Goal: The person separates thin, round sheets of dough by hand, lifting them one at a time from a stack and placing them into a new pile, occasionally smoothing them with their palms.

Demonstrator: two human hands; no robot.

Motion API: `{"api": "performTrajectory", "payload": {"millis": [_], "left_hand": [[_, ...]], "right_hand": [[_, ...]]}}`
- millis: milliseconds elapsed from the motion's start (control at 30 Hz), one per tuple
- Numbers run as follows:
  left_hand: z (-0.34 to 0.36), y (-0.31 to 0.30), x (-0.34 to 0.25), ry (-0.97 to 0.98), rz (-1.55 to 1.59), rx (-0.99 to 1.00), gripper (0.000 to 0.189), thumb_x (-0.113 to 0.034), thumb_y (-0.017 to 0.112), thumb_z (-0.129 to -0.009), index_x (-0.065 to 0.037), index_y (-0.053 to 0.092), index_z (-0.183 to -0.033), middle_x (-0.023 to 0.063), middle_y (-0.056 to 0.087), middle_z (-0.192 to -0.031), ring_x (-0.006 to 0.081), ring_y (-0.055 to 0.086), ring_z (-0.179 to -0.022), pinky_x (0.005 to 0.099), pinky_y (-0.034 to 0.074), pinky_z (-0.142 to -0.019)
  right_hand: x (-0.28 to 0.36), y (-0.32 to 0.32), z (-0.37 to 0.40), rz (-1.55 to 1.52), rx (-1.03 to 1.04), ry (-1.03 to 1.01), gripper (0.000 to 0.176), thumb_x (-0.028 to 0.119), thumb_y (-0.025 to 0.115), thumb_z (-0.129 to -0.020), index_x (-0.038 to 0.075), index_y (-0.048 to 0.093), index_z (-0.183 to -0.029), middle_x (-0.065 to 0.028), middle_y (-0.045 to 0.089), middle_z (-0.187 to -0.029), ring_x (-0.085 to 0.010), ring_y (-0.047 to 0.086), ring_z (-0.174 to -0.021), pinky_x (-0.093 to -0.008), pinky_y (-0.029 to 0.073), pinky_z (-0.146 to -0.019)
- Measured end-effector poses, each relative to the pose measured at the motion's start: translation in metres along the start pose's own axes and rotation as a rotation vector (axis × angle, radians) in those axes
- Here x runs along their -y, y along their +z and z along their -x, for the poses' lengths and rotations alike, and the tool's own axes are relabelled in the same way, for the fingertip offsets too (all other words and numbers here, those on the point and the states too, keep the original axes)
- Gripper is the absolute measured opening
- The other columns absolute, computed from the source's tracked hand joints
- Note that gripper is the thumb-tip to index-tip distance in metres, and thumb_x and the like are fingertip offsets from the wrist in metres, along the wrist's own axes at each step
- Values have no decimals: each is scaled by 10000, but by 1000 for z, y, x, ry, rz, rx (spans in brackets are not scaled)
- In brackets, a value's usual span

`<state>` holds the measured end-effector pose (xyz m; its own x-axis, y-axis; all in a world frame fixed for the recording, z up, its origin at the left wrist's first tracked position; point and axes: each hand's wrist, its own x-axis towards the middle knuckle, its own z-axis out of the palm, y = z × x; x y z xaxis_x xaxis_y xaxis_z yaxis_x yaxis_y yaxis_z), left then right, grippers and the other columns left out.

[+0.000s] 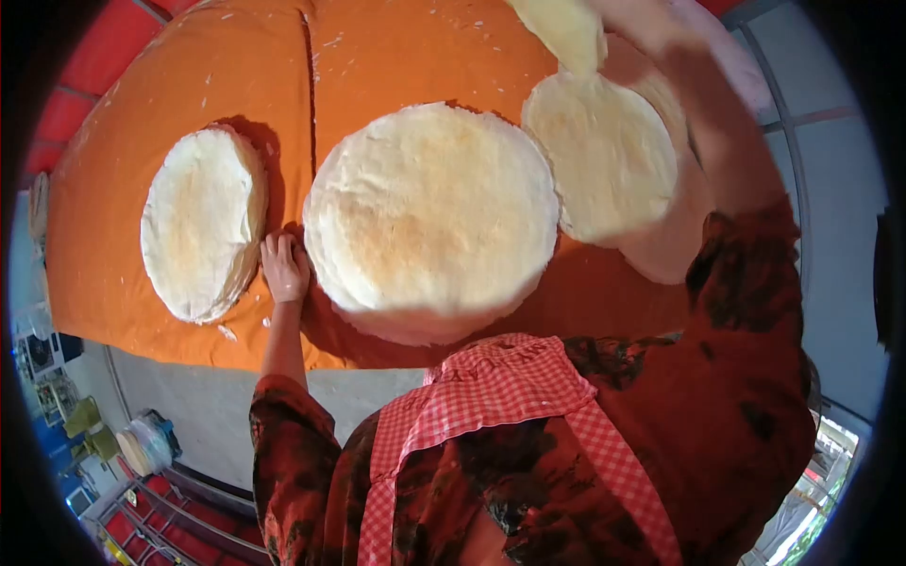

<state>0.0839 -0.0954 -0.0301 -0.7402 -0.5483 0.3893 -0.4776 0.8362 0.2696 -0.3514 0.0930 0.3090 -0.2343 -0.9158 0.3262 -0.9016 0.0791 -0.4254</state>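
Observation:
My left hand rests on the orange cloth, fingers curled together and tips hidden, between a stack of thin round flatbreads and a larger middle stack. What it holds, if anything, is too hidden to tell. My right arm reaches over the right side to the top edge, where my right hand is blurred and cut off, its fingers hidden. Beside it a pale flatbread hangs over another round sheet that lies at the right, overlapping the shaded sheets under it.
White crumbs dot the cloth, which has a dark seam running from the top edge. A grey floor shows below the cloth's front edge. At lower left stand a round bundle and metal rails. Grey panels line the right.

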Motion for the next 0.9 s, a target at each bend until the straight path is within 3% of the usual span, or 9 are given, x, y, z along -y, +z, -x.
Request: {"api": "performTrajectory", "payload": {"millis": [233,300,400,433,567,600,667,767,900], "left_hand": [[0,19,6,108,-31,-167,126,-40,562,-781,-72,569,-903,152,549,-940,376,513,-892,464,430,-788],[2,15,9,86,-47,-62,98,-57,553,-803,-53,556,-900,156,546,-960,381,504,-912,476,412,-819],[-1,13,28,93,74,111,134,-35,556,-804,-38,576,-937,162,573,-1003,362,528,-977,453,419,-870],[7,8,23,77,130,69,145,-32,562,-807,-30,581,-950,163,581,-1016,360,531,-998,451,415,-890],[44,-35,-33,-43,180,-227,150,-5,570,-843,13,591,-990,152,617,-1047,318,573,-1033,406,442,-907],[62,-46,-84,-244,482,-384,80,4,554,-875,30,582,-945,129,615,-957,250,595,-901,350,483,-796],[112,-28,-106,-245,509,-457,69,1,583,-874,29,566,-935,95,584,-855,187,542,-779,308,471,-693],[145,3,-257,-338,733,-217,106,66,543,-832,5,578,-910,71,609,-887,192,579,-816,328,487,-765],[114,36,-390,131,690,213,169,74,555,-761,-27,580,-894,130,565,-809,275,570,-708,336,476,-651]], "right_hand": [[73,287,242,5,98,-207,209,52,489,-767,42,596,-945,-165,558,-989,-339,550,-947,-479,485,-749],[84,302,294,64,340,-166,320,94,551,-722,56,579,-1039,-139,460,-1167,-312,436,-1128,-592,435,-741],[65,276,314,-98,53,-282,252,90,576,-704,87,620,-952,-131,491,-1117,-331,477,-1065,-590,428,-798],[48,250,317,-126,96,-235,158,97,634,-753,46,601,-899,-136,585,-1024,-339,556,-987,-458,428,-830],[-88,187,368,-401,-492,540,99,-17,547,-746,23,584,-829,-74,592,-771,-223,589,-752,-376,475,-683],[-152,177,389,-352,-668,741,147,29,573,-685,15,572,-831,-171,622,-779,-340,611,-759,-412,467,-675],[-238,143,437,14,-631,1204,214,108,623,-684,-25,602,-850,-192,655,-834,-321,645,-810,-402,509,-730],[-272,119,458,-415,-556,1483,335,208,686,-693,-48,618,-898,-204,669,-912,-288,664,-841,-385,543,-699],[-272,118,436,-858,-746,1511,319,263,777,-703,20,612,-828,-90,649,-756,-231,624,-640,-378,460,-421]]}}
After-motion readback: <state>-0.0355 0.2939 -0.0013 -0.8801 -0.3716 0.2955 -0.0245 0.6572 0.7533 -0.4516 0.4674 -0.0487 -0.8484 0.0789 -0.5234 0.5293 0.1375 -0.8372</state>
